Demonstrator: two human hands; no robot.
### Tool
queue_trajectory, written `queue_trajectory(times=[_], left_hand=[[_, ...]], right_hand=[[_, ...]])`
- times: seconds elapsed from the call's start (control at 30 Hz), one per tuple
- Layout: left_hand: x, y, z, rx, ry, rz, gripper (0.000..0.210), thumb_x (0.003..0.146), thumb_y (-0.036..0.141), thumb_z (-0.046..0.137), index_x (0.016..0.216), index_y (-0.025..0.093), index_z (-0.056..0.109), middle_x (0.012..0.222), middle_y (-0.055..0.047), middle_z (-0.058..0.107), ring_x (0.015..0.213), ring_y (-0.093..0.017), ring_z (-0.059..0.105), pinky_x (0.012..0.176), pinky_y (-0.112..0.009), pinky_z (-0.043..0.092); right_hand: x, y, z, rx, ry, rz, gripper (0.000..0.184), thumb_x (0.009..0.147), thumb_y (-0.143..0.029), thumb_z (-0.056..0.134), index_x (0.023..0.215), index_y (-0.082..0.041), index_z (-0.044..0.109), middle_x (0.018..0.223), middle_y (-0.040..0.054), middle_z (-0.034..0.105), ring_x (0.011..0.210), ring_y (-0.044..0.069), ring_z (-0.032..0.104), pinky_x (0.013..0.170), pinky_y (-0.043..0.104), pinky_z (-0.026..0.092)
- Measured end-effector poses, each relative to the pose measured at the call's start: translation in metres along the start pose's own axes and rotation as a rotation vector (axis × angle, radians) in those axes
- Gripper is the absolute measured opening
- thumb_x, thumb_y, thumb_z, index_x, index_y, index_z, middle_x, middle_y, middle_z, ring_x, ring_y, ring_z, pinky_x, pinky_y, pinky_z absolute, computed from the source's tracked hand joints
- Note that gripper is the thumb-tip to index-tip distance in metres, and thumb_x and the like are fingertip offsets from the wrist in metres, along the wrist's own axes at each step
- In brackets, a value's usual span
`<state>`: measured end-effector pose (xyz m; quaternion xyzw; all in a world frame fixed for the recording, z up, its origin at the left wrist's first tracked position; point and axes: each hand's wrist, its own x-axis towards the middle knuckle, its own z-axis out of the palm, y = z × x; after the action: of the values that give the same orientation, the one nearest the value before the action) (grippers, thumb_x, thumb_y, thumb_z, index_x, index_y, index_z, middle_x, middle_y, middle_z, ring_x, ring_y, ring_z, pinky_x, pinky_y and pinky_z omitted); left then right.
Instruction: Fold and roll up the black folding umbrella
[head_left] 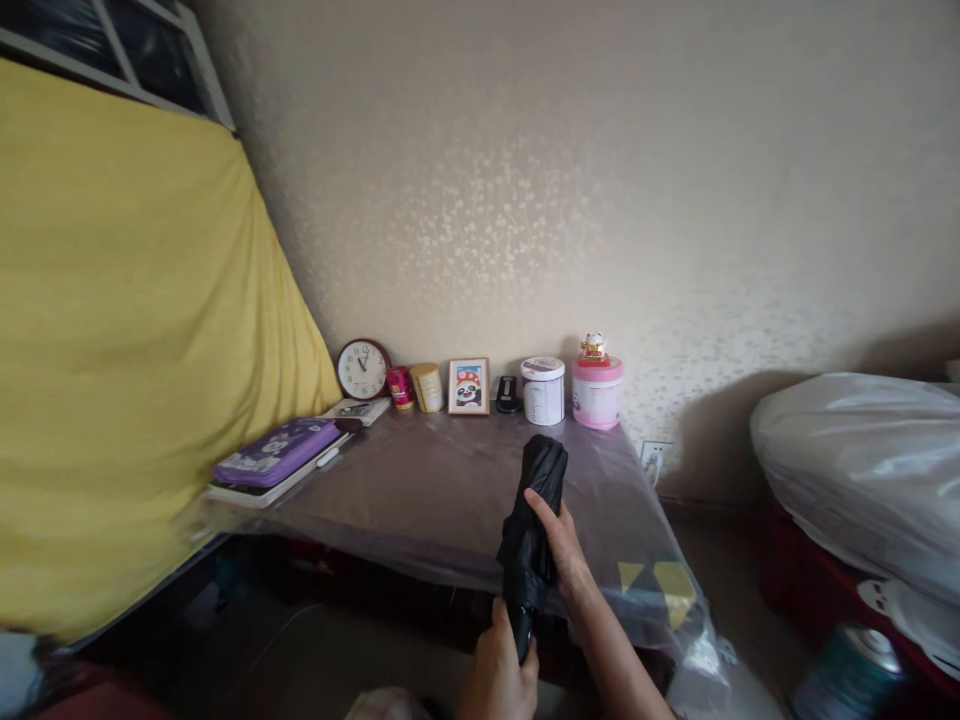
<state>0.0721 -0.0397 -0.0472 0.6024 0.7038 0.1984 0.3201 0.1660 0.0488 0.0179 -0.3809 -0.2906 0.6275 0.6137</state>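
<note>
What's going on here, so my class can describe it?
A person at a table holds a black umbrella in both hands. The left hand grips the handle; the right hand holds the canopy, which is gathered in, not spread. A clock, picture frame and other items stand by the wall.

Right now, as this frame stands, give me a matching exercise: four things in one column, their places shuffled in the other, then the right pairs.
1. Black folding umbrella
2. Lucky cat figurine
3. Framed panda picture
4. Round clock

A. On the pink-lidded tub
B. Just left of the magenta can
C. Held by the left hand and right hand
D. Between the yellow canister and black device

Pairs: 1-C; 2-A; 3-D; 4-B
</note>
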Motion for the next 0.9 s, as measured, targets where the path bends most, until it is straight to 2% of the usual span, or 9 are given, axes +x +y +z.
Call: queue_trajectory(times=[0.2,0.3,0.4,0.47,0.57,0.63,0.73,0.8,0.9], left_hand=[[-0.002,-0.004,-0.007,0.006,-0.065,0.023,0.056,0.084,0.022,0.047,0.133,0.002,0.028,0.103,-0.021,0.061,0.097,-0.025,0.060,0.076,-0.027,0.042],[-0.004,-0.004,-0.018,-0.118,-0.190,0.059,0.050,0.082,0.035,0.048,0.125,0.013,0.036,0.084,-0.007,0.063,0.054,-0.015,0.060,0.051,-0.023,0.043],[-0.009,0.000,-0.027,-0.519,-0.459,0.139,0.039,0.079,0.051,0.047,0.100,0.018,0.047,0.055,0.005,0.052,0.039,-0.010,0.048,0.042,-0.020,0.037],[-0.011,0.001,-0.027,-0.675,-0.534,0.136,0.038,0.074,0.055,0.048,0.089,0.020,0.046,0.046,0.007,0.046,0.035,-0.008,0.043,0.040,-0.019,0.034],[-0.011,0.001,-0.017,-0.606,-0.435,0.079,0.033,0.073,0.051,0.049,0.083,0.021,0.045,0.040,0.010,0.039,0.030,-0.007,0.034,0.036,-0.019,0.028],[-0.009,-0.002,-0.007,-0.526,-0.332,0.036,0.031,0.075,0.046,0.049,0.091,0.020,0.047,0.041,0.010,0.040,0.032,-0.010,0.039,0.038,-0.020,0.031],[-0.003,-0.009,0.002,-0.351,-0.120,-0.014,0.045,0.075,0.036,0.055,0.113,0.016,0.043,0.064,-0.001,0.060,0.062,-0.019,0.062,0.057,-0.025,0.043],[0.000,-0.014,0.002,-0.247,-0.026,-0.026,0.055,0.074,0.030,0.057,0.122,0.009,0.039,0.086,-0.013,0.064,0.088,-0.026,0.063,0.074,-0.028,0.042],[-0.001,-0.014,-0.005,-0.179,-0.020,-0.013,0.061,0.076,0.030,0.057,0.126,0.005,0.035,0.092,-0.018,0.063,0.088,-0.027,0.063,0.073,-0.030,0.042]], right_hand=[[0.003,0.004,0.000,-0.050,0.098,-0.019,0.048,0.061,-0.043,0.074,0.092,-0.020,0.046,0.054,-0.0013,0.062,0.048,0.021,0.062,0.043,0.030,0.050],[0.005,0.005,-0.002,-0.022,0.090,0.003,0.044,0.062,-0.042,0.073,0.091,-0.018,0.049,0.056,-0.0011,0.062,0.046,0.018,0.060,0.042,0.027,0.048],[0.005,0.004,-0.003,0.030,0.043,0.066,0.041,0.065,-0.047,0.070,0.088,-0.017,0.052,0.055,-0.0009,0.061,0.043,0.016,0.057,0.041,0.027,0.047],[0.005,0.004,-0.004,0.047,0.016,0.092,0.042,0.065,-0.050,0.068,0.087,-0.017,0.053,0.055,0.0000,0.062,0.042,0.016,0.057,0.041,0.027,0.047],[0.006,0.005,-0.004,0.007,0.028,0.051,0.045,0.062,-0.049,0.072,0.089,-0.018,0.052,0.057,0.0001,0.063,0.044,0.018,0.059,0.043,0.029,0.048],[0.007,0.006,-0.002,-0.046,0.082,0.004,0.048,0.059,-0.046,0.076,0.090,-0.018,0.051,0.058,-0.0008,0.063,0.047,0.018,0.061,0.045,0.029,0.050],[0.008,0.008,0.000,-0.113,0.159,-0.059,0.051,0.054,-0.040,0.080,0.089,-0.020,0.050,0.058,-0.0024,0.063,0.049,0.019,0.061,0.047,0.028,0.051],[0.009,0.010,0.001,-0.107,0.168,-0.082,0.051,0.054,-0.039,0.080,0.090,-0.020,0.049,0.057,-0.0032,0.062,0.047,0.019,0.061,0.046,0.029,0.050],[0.009,0.011,-0.001,-0.052,0.151,-0.075,0.049,0.057,-0.040,0.077,0.091,-0.020,0.048,0.056,-0.0030,0.061,0.046,0.020,0.061,0.044,0.029,0.049]])
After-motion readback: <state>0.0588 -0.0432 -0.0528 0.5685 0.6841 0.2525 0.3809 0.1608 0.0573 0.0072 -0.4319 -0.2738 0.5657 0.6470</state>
